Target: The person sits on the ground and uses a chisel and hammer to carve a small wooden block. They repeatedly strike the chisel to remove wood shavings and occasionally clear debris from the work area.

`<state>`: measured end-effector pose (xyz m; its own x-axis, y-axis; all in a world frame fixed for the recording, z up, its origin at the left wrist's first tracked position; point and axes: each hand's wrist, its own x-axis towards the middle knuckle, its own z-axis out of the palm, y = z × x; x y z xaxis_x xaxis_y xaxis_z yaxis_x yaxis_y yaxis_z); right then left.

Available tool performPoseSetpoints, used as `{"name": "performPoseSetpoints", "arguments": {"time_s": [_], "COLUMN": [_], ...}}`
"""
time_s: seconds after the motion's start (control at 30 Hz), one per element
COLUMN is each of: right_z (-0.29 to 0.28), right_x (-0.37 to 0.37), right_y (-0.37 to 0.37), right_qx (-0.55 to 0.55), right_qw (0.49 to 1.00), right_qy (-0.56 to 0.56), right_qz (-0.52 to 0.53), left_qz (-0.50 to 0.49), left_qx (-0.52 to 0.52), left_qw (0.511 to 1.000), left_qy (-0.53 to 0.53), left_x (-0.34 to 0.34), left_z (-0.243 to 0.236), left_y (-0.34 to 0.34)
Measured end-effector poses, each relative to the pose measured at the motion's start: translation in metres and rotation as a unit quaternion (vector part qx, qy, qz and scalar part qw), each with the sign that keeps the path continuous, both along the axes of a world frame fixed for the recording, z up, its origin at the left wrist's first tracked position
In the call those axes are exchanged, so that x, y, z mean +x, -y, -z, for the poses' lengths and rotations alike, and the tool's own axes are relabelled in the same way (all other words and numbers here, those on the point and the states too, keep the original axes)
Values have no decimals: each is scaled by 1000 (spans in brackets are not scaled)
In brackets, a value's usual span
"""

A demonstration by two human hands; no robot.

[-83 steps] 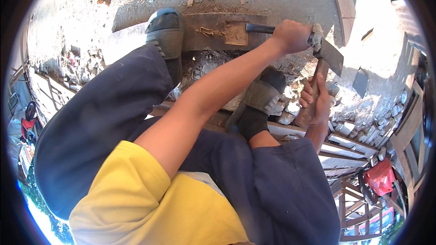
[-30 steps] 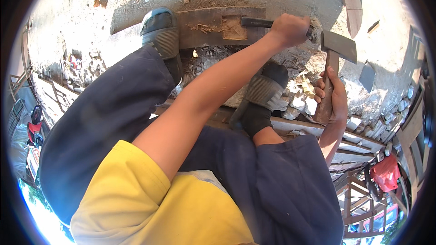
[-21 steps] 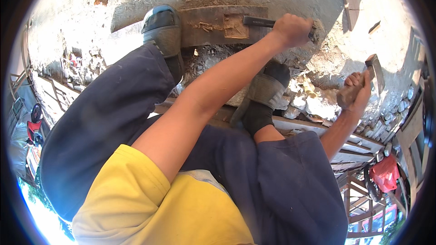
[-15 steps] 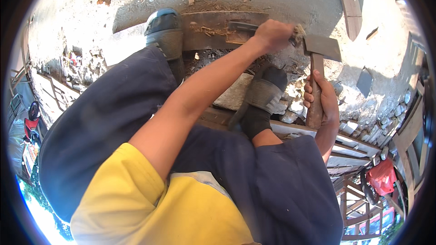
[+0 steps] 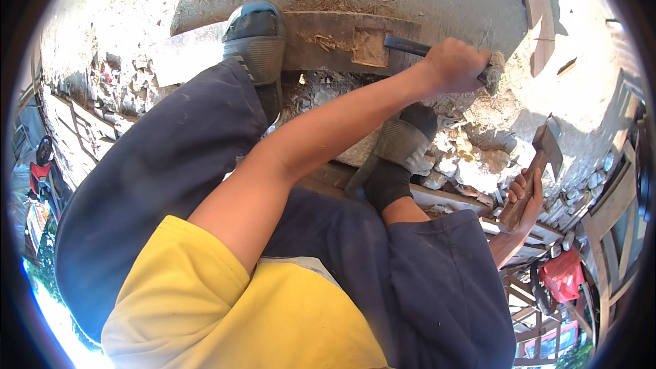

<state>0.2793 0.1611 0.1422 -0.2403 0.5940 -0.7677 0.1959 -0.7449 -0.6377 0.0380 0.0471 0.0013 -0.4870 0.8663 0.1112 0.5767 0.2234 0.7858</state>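
My left hand (image 5: 456, 66) is closed around the handle of a chisel (image 5: 408, 46). Its dark blade points left, and the tip rests at the right edge of a pale, squarish recess (image 5: 370, 49) cut into a dark wooden board (image 5: 314, 60). The chisel handle's butt end looks frayed where it sticks out past my fist. Off to the lower right, my right hand (image 5: 527, 197) grips the wooden handle of a hammer (image 5: 547, 148), its metal head well apart from the chisel. Loose shavings lie on the board, left of the recess.
My left sandalled foot (image 5: 254, 41) is on the board's left part; the right foot (image 5: 403, 140) is just below it. Broken stones (image 5: 475, 167) lie beside the right foot. A loose plank (image 5: 538, 17) lies at upper right. Wooden frames and a red bag (image 5: 562, 277) are at lower right.
My right hand has swung the hammer down and right, away from the chisel. My left hand and the chisel have shifted right, uncovering more of the recess.
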Motion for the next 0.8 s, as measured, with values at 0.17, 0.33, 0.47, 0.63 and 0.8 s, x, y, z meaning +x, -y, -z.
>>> {"name": "performPoseSetpoints", "arguments": {"time_s": [0.17, 0.33, 0.47, 0.63, 0.8], "right_z": [-13, -29, -12, 6, -10], "right_x": [-10, -37, -84, -82, -70], "right_y": [17, 19, 43, 66, 36], "right_qx": [-11, 45, 138, -6, 35], "right_qw": [1000, 999, 987, 976, 994], "right_qy": [-10, -16, 78, 70, 14], "right_qz": [15, -6, 36, -204, -100], "left_qz": [22, 20, 15, 15, 2], "left_qx": [6, 10, 28, 12, 32], "left_qw": [999, 999, 999, 999, 998], "left_qy": [-34, -32, -40, -48, -48], "left_x": [-4, -9, -1, 2, -1], "left_z": [-1, 6, 14, 11, 14], "left_y": [-3, -3, -4, 1, 3]}}
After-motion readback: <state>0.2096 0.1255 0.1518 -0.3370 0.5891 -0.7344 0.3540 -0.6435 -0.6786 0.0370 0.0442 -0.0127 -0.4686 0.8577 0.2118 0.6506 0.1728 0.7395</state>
